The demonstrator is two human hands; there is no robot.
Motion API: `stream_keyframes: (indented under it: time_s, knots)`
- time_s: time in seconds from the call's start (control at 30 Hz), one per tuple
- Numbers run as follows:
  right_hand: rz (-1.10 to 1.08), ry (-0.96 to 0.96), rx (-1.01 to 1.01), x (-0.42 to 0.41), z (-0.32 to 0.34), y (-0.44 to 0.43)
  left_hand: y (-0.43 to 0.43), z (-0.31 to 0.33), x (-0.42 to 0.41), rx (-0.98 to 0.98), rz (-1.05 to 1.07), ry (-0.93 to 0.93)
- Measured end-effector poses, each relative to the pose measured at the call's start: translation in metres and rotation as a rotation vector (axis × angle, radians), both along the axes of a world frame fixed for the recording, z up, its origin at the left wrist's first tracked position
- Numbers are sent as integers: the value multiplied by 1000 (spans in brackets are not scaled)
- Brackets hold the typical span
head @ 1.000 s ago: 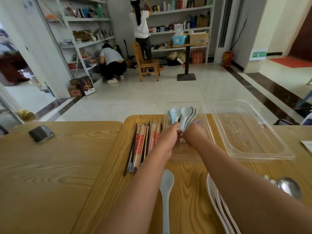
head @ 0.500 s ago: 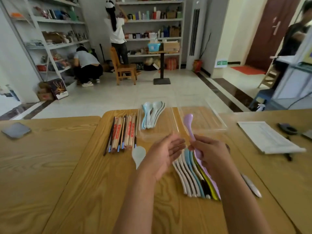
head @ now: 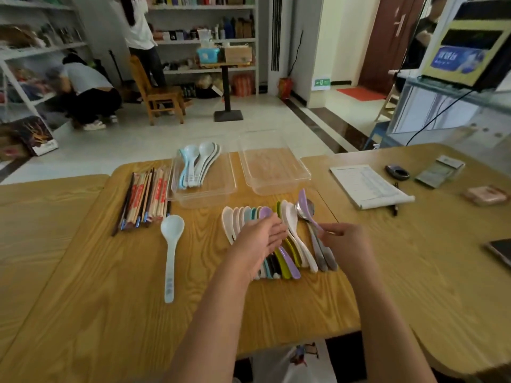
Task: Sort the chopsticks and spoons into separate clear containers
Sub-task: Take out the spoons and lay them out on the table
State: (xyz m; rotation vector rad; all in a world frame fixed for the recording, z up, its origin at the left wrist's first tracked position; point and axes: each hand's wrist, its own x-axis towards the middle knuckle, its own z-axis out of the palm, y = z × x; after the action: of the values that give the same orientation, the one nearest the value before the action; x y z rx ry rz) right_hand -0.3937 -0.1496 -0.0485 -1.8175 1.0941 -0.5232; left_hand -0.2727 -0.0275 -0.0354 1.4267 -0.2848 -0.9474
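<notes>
Though illegible — red print on chopstick wrappers (head: 160,193)

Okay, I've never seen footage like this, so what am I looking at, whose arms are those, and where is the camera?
There is no machine here. The arms belong to a person wearing a wide-angle camera on the head, so this single view looks forward and down at their own hands. The left hand is open above a row of spoons on the table. The right hand pinches a purple spoon by its handle. Also there are chopsticks, a white spoon and two clear containers: the left container holds a few spoons, the right container shows none.
</notes>
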Motion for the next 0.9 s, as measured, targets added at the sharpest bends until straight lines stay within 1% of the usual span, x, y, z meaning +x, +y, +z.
stream_keyframes:
  time_s: [0.13,0.23,0.43,0.6,0.9]
  knots:
    - [-5,149,-152,20,-18,3,-2,-6,3,31,36,-1]
    - [-4,215,-178,30,-26,8,-2,-11,7,48,43,-18]
    - [42,244,-209,31,-28,10,-4,-17,14,38,87,34]
    - [35,285,-241,33,-30,8,-5,-18,15,38,86,15]
    - [56,321,-225,39,-33,10,6,-15,14,4,58,15]
